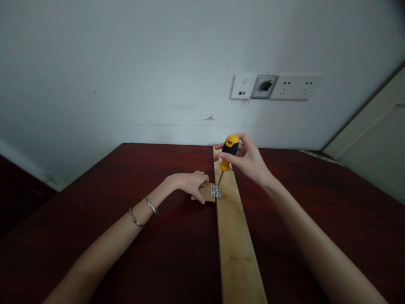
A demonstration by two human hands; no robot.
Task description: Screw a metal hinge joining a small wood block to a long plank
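In my right hand (248,158) is a screwdriver (231,145) with a yellow and black handle, held between thumb and fingers. Its shaft slants down to the metal hinge (215,191), where the tip meets the right leaf. That leaf lies on a long pale wooden board (236,240); the left leaf lies on a small wooden piece (206,193) beside the board. My left hand (192,184) grips the small piece, thumb at its near edge and fingers at its far side. Whether a screw sits under the tip is too small to tell.
Both pieces of wood rest on a dark red tabletop (152,169). Behind it rises a white wall (126,63) with a row of socket panels (294,87). A pale door or panel (376,131) stands at the right, and a thin strip (321,157) lies near the back right edge.
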